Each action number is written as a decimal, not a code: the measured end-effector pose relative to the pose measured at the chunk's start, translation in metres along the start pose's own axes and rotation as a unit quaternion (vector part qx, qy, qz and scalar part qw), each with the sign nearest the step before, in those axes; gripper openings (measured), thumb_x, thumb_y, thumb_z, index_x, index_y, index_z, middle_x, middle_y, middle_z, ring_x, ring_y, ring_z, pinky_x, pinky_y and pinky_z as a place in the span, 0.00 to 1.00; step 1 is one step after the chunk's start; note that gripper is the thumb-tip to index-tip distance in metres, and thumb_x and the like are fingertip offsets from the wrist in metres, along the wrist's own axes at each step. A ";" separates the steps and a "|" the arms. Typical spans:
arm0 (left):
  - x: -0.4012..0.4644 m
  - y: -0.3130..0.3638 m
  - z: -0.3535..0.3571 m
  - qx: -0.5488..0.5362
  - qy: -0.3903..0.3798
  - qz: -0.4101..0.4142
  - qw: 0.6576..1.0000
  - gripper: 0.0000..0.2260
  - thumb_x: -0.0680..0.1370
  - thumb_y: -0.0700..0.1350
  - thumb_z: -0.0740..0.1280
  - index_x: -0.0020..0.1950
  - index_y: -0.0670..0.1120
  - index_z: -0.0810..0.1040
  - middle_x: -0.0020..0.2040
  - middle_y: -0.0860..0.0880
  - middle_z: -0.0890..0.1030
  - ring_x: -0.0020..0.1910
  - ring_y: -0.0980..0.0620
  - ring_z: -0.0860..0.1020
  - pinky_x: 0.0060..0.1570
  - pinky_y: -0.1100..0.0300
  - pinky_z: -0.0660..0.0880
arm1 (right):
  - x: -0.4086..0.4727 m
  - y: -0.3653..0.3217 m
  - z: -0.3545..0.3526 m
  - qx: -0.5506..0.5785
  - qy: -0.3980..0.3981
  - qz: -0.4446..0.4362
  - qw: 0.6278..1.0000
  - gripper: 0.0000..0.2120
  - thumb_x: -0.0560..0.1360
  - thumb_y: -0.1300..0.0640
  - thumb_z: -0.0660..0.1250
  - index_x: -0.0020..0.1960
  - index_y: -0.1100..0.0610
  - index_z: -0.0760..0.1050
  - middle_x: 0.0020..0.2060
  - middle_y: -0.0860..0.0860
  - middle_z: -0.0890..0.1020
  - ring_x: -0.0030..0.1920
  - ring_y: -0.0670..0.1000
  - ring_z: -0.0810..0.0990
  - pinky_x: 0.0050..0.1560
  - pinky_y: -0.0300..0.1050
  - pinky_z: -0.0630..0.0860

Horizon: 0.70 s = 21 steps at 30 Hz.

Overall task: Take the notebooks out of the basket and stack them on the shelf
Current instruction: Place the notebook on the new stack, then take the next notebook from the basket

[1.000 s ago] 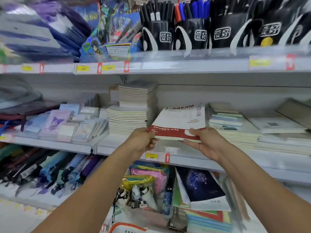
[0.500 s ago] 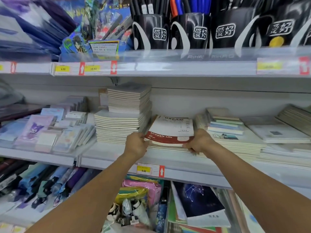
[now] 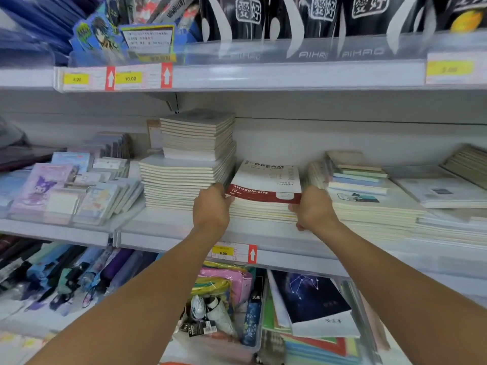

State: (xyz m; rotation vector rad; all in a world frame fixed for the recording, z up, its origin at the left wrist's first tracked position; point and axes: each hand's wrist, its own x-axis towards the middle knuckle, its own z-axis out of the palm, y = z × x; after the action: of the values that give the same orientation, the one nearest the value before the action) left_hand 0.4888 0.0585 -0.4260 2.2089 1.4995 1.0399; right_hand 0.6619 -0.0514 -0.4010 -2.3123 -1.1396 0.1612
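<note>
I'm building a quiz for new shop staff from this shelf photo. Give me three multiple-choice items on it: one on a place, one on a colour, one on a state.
1. Where does the red-and-white notebook lie?
A. On a stack on the middle shelf
B. In the tub below
C. On the top shelf

2. What colour is the 6.00 price tag?
A. Green
B. Yellow
C. Blue

3. What are the left hand and right hand doing?
A. Hanging idle
B. Holding pens
C. Holding the stack's two sides

Key: 1 A, it tops the pile between taller stacks; 2 B, yellow beside a red arrow; 3 C, one hand at each side.
</note>
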 end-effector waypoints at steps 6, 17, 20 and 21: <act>-0.074 -0.027 -0.023 -0.154 0.133 0.092 0.975 0.08 0.78 0.49 0.70 0.48 0.45 0.80 0.38 0.52 0.80 0.36 0.56 0.78 0.38 0.63 0.74 | -0.107 0.009 0.035 0.203 0.275 -0.201 0.918 0.07 0.80 0.53 0.66 0.52 0.55 0.79 0.43 0.48 0.83 0.37 0.47 0.80 0.39 0.41 0.75; -0.401 -0.245 0.082 -0.111 -0.309 -0.474 0.817 0.12 0.77 0.45 0.70 0.59 0.42 0.76 0.53 0.42 0.82 0.55 0.42 0.80 0.52 0.52 0.75 | -0.317 0.205 0.330 0.099 -0.389 0.267 0.876 0.17 0.67 0.48 0.79 0.45 0.57 0.77 0.42 0.50 0.80 0.45 0.52 0.80 0.45 0.43 0.76; -0.425 -0.259 0.088 -0.123 -0.364 -0.500 0.776 0.21 0.78 0.46 0.67 0.70 0.42 0.70 0.64 0.46 0.76 0.64 0.43 0.75 0.58 0.54 0.73 | -0.330 0.214 0.331 0.119 -0.423 0.362 0.822 0.22 0.69 0.49 0.78 0.54 0.60 0.74 0.52 0.53 0.78 0.51 0.55 0.78 0.53 0.47 0.78; -0.429 -0.266 0.089 -0.120 -0.362 -0.505 0.775 0.21 0.78 0.45 0.67 0.70 0.43 0.70 0.65 0.46 0.76 0.64 0.43 0.75 0.59 0.54 0.73 | -0.329 0.213 0.332 0.125 -0.422 0.365 0.820 0.25 0.71 0.51 0.77 0.60 0.62 0.72 0.55 0.55 0.77 0.54 0.56 0.77 0.53 0.47 0.75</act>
State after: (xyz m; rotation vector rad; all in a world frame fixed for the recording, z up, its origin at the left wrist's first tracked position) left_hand 0.2781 -0.1964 -0.8181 1.0424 1.6314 -0.0119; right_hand 0.4900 -0.2662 -0.8352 -2.3228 -0.4125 1.6417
